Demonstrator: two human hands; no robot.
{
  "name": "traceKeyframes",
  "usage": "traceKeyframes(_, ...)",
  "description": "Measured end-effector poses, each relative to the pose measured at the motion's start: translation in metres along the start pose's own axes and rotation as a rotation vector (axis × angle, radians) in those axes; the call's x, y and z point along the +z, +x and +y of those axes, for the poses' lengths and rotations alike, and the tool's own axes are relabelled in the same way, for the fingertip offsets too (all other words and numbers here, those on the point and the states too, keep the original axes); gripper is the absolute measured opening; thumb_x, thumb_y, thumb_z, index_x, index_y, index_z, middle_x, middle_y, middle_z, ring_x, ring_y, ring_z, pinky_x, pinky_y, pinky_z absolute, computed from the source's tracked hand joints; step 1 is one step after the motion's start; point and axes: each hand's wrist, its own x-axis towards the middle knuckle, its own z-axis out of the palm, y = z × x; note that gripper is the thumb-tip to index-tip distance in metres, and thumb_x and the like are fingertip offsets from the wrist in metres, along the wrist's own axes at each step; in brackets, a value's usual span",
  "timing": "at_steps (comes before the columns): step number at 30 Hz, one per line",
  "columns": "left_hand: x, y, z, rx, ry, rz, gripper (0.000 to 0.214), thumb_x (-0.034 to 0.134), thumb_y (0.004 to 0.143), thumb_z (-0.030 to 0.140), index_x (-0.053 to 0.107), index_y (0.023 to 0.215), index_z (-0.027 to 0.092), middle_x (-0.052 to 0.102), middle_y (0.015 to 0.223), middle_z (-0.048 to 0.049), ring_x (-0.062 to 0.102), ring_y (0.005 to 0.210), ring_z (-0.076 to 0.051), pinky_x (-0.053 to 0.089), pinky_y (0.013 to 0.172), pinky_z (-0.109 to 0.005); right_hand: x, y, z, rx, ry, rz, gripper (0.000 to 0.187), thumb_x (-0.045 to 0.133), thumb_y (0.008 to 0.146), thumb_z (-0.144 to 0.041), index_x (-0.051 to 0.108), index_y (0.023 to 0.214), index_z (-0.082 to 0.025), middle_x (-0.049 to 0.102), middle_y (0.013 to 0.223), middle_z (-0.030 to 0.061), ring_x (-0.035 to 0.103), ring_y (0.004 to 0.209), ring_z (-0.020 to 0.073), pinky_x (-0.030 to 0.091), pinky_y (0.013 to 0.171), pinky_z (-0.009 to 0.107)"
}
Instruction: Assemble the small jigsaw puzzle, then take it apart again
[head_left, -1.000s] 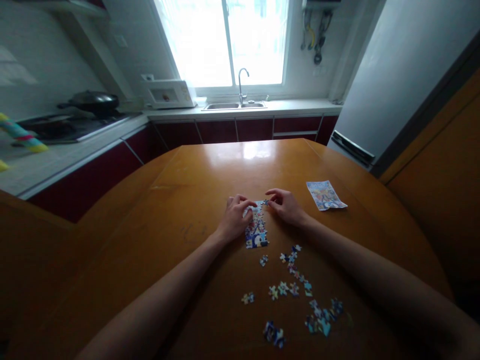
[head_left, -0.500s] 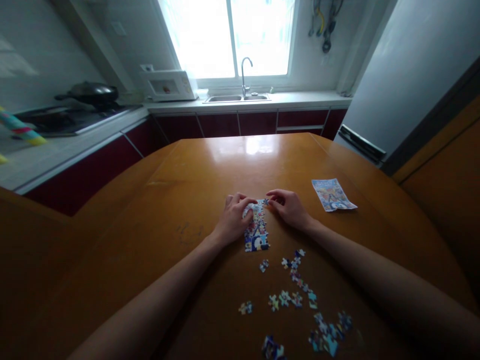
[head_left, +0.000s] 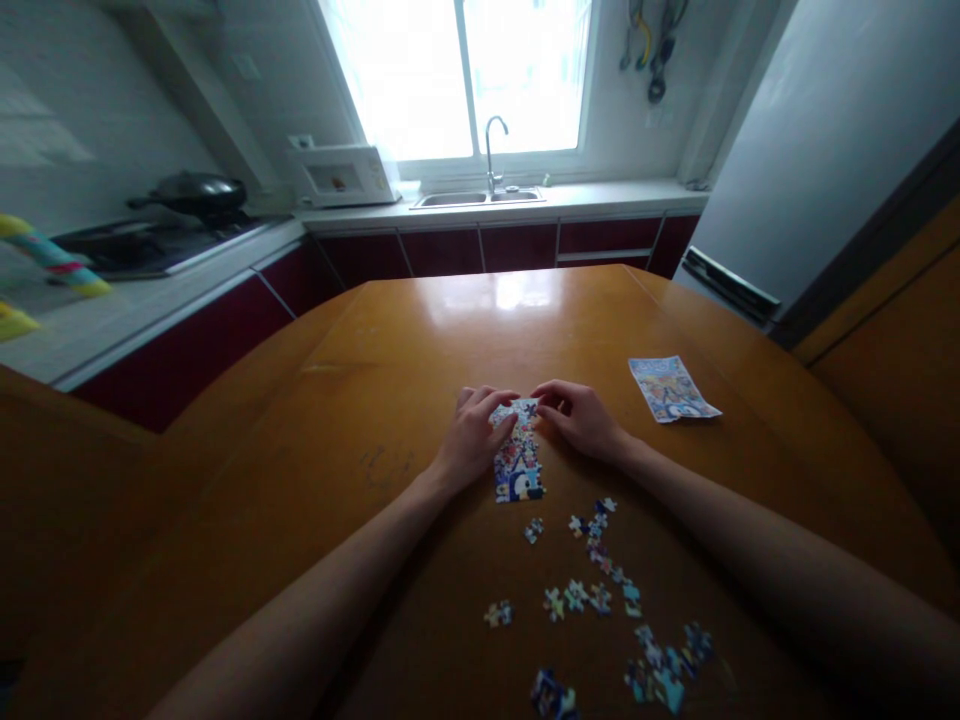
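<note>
At the near edge of the desk (head_left: 420,350), right of the middle, lies a clump of dark blue puzzle pieces (head_left: 553,695), and farther right spreads a loose pile of blue and pale pieces (head_left: 667,665). A little farther off, a small group of yellowish pieces (head_left: 498,614) sits to the left, with a row of 3 light pieces (head_left: 576,596) to its right. Beyond the right end of that row, a ragged line of mixed pieces (head_left: 600,545) runs away to the far side, and a small piece cluster (head_left: 533,530) lies by itself to the left of that line. Next comes the partly assembled puzzle (head_left: 519,462), a narrow strip flat on the desk between the 2 hands, its right edge uneven and a blue figure at its near end. The left hand (head_left: 474,435) rests over the strip's left side, thumb and forefinger apart, both touching it. The right hand (head_left: 579,418) is at its far right corner, fingers curled beside a dark piece (head_left: 532,408); I cannot tell whether they are clamped on it. Well to the right lies a creased picture sheet (head_left: 675,388). Past the desk's far edge stand a white microwave (head_left: 349,175) on the left and a sink (head_left: 480,198) beneath the bright window (head_left: 517,80).
</note>
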Motion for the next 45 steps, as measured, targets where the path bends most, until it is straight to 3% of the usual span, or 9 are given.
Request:
traceKeyframes(6,-0.005,-0.001,0.006,0.129,-0.109,0.025,0.012,0.063,0.092,0.028,0.070,0.100,0.024,0.072,0.091,-0.0011,0.058,0.086,-0.018,0.047,0.079,-0.032,0.003,-0.001,-0.008,-0.022,0.163,-0.033,0.023,0.068,0.083,-0.021,0.061,0.104,-0.018,0.067,0.080,0.0008,0.060,0.068,0.0122,0.043,0.059,0.025)
traceKeyframes(11,-0.008,0.000,0.009,0.109,-0.150,0.045,0.014,0.062,0.091,0.027,0.071,0.101,0.024,0.072,0.090,-0.0023,0.060,0.087,-0.019,0.048,0.080,-0.034,0.007,-0.001,-0.009,0.019,0.273,-0.042,0.031,0.072,0.080,-0.028,0.058,0.105,-0.019,0.067,0.082,0.0014,0.061,0.070,0.0128,0.045,0.058,0.025)
traceKeyframes(16,-0.008,0.000,0.010,0.098,-0.171,0.039,0.009,0.066,0.087,0.026,0.071,0.094,0.022,0.071,0.086,-0.0020,0.059,0.084,-0.018,0.048,0.078,-0.033,0.009,-0.001,-0.007,0.033,0.331,-0.022,0.024,0.075,0.076,-0.030,0.060,0.090,-0.018,0.067,0.081,0.0023,0.061,0.071,0.0129,0.048,0.060,0.026)
traceKeyframes(20,-0.007,-0.001,0.010,0.111,-0.177,0.020,0.007,0.065,0.088,0.027,0.070,0.090,0.022,0.071,0.084,-0.0017,0.058,0.083,-0.018,0.048,0.077,-0.032,0.008,0.000,-0.006,0.050,0.415,0.013,0.027,0.075,0.075,-0.030,0.058,0.093,-0.019,0.065,0.077,0.0004,0.061,0.069,0.0130,0.049,0.061,0.027)
traceKeyframes(25,-0.007,-0.001,0.010,0.106,-0.161,0.026,0.005,0.067,0.087,0.026,0.069,0.086,0.021,0.070,0.081,-0.0013,0.057,0.081,-0.018,0.047,0.075,-0.031,0.008,0.000,-0.005,0.074,0.484,-0.036,0.031,0.077,0.075,-0.033,0.056,0.093,-0.020,0.064,0.074,-0.0011,0.062,0.067,0.0130,0.051,0.063,0.029)
traceKeyframes(33,-0.009,0.000,0.014,0.135,-0.162,0.033,0.010,0.068,0.086,0.029,0.071,0.093,0.022,0.072,0.088,-0.0022,0.059,0.084,-0.018,0.048,0.078,-0.033,0.007,0.001,-0.004,0.123,0.501,-0.017,0.031,0.074,0.077,-0.039,0.057,0.093,-0.020,0.068,0.076,0.0012,0.064,0.067,0.0143,0.054,0.063,0.030)
traceKeyframes(38,-0.011,0.000,0.013,0.104,-0.170,0.063,0.007,0.068,0.085,0.027,0.070,0.089,0.021,0.072,0.087,-0.0023,0.060,0.085,-0.019,0.049,0.080,-0.034,-0.004,-0.002,-0.011,-0.069,0.179,0.114,0.013,0.067,0.084,-0.031,0.062,0.087,-0.019,0.067,0.081,0.0040,0.062,0.074,0.0159,0.052,0.069,0.032)
traceKeyframes(42,-0.010,-0.001,0.012,0.111,-0.189,0.091,0.007,0.070,0.084,0.026,0.069,0.090,0.021,0.071,0.086,-0.0014,0.060,0.085,-0.018,0.049,0.079,-0.033,-0.007,-0.006,-0.017,-0.274,0.023,0.020,0.007,0.066,0.084,-0.024,0.065,0.090,-0.020,0.066,0.089,0.0058,0.061,0.081,0.0176,0.050,0.070,0.032)
traceKeyframes(45,-0.009,-0.001,0.011,0.121,-0.195,0.081,0.008,0.070,0.084,0.025,0.069,0.091,0.022,0.071,0.086,-0.0011,0.060,0.086,-0.018,0.049,0.080,-0.033,-0.005,-0.008,-0.017,-0.344,0.015,-0.041,0.006,0.065,0.086,-0.023,0.067,0.091,-0.020,0.066,0.092,0.0067,0.061,0.085,0.0181,0.051,0.072,0.033)
